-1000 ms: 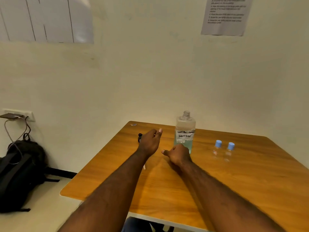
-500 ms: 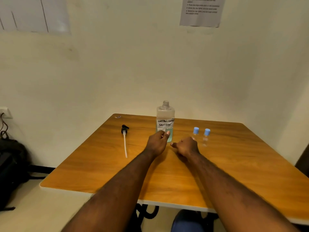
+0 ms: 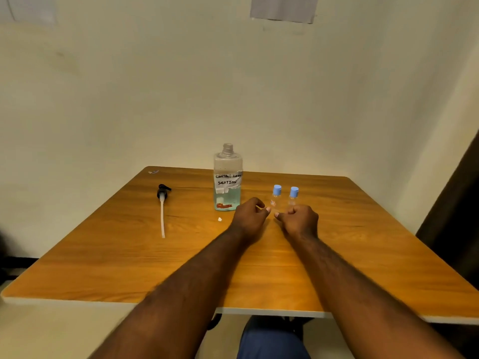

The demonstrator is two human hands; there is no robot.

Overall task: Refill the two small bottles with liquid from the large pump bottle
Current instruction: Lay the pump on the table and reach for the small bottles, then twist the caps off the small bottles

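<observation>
Both hands over the desk (image 3: 363, 255), close together, fingers curled in, nothing held: left hand (image 3: 249, 216), right hand (image 3: 300, 220). Large pump bottle (image 3: 227, 186) upright, neck open, just beyond-left of left hand. First small bottle (image 3: 276, 196) beyond the gap between hands, second small bottle (image 3: 293, 196) just beyond right hand; both capped. Pump head (image 3: 162, 194) lies well left.

Square wooden table (image 3: 363, 255): orange-brown, darker grain streaks, pale grey-white edge.
Large clear plastic bottle (image 3: 227, 177), centre frame: pale teal liquid in lower part, white label with black handwriting, reddish-orange mark near base, possibly print.
Left small clear bottle (image 3: 275, 199) and right small clear bottle (image 3: 293, 199): light blue caps.
Detached pump head (image 3: 162, 193), left of centre: black, with white tube.
Painted wall (image 3: 129, 99): cream.
Paper sheet (image 3: 283, 7), top right: grey.
Fabric (image 3: 272, 340), bottom centre: dark blue.
</observation>
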